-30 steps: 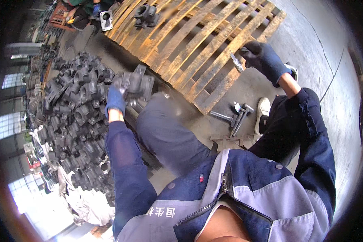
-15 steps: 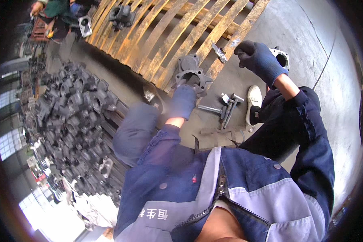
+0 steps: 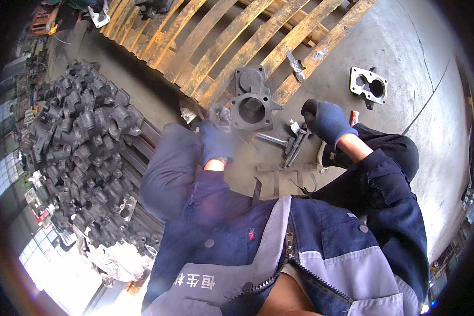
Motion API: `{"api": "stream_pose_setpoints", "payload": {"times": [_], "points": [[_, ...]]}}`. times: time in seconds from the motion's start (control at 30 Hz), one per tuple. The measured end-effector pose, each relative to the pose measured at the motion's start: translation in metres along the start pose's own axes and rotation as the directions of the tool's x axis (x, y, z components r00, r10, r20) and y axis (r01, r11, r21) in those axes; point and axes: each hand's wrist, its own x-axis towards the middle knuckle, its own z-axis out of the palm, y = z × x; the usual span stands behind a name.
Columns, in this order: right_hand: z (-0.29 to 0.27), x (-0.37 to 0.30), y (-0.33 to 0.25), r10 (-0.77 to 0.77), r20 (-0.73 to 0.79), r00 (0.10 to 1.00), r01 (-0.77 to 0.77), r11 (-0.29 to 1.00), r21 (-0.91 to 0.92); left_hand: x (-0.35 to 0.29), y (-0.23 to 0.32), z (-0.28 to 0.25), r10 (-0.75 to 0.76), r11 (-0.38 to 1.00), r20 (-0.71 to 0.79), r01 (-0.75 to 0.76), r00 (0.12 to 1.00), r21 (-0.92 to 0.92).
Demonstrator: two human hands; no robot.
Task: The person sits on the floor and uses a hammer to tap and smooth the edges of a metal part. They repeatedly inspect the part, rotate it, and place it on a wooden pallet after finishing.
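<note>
A dark grey metal casting, with a square flange around a large round opening, stands on the floor against the pallet's near edge. Beside its left side is my left hand in a blue glove with greyish fingers; motion smears them, so their grip is unclear. To the casting's right, my right hand, also gloved in blue, is closed above the floor. Whatever its fingers may hold is hidden. Just below it lie several steel hand tools with bar-like handles, one of them resembling a hammer.
A slatted wooden pallet spans the far side. At left rises a big heap of dark castings. Another flanged casting lies on the concrete floor at right. A crumpled wrapper rests at the pallet's edge. My bent legs flank the tools.
My left hand has come out of the casting's opening and shifted left beside it. My right hand has dropped from near the pallet toward the tools. The view has shifted slightly.
</note>
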Motion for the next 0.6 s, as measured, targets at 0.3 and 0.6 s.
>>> {"api": "stream_pose_setpoints", "payload": {"times": [0.3,0.6], "points": [[0.063,0.033,-0.012,0.233,-0.041,0.971,-0.208,0.924,0.321,0.019,-0.002,0.030,-0.246,0.969,0.156,0.244,0.957,0.033],[0.123,0.071,-0.002,0.097,0.090,0.991,-0.132,0.680,0.722,0.044,-0.036,0.044,-0.295,0.947,0.385,0.321,0.875,-0.005]]}}
